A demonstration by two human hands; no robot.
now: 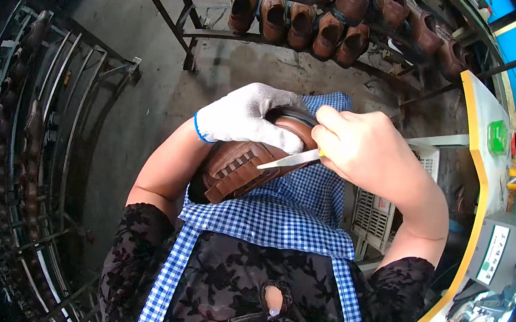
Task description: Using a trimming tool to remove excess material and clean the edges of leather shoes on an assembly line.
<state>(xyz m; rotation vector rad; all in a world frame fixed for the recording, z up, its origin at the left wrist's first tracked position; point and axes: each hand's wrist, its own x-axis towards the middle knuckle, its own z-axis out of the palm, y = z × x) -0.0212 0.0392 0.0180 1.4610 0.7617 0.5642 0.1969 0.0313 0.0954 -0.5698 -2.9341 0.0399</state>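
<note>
A white knitted glove with a blue cuff edge covers my left hand (247, 116). It is closed round a brown leather shoe (232, 169) held over my lap, with thumb and fingers wrapped on the upper. The shoe has a row of woven strap slots along its side. My bare right hand (357, 140) is closed round a knife (289, 160) with a tapered steel blade, its tip pointing left over the shoe. A bit of yellow shows where the blade enters my fist; the rest of the handle is hidden. The right fingertips are close to the shoe's dark opening.
A blue checked apron (265, 215) lies under the shoe. Metal racks with brown shoes (300, 30) stand ahead, and another rack (81, 105) at left. To my right are a pale crate (372, 220) and a yellow-edged bench (482, 156) with a green box (497, 137).
</note>
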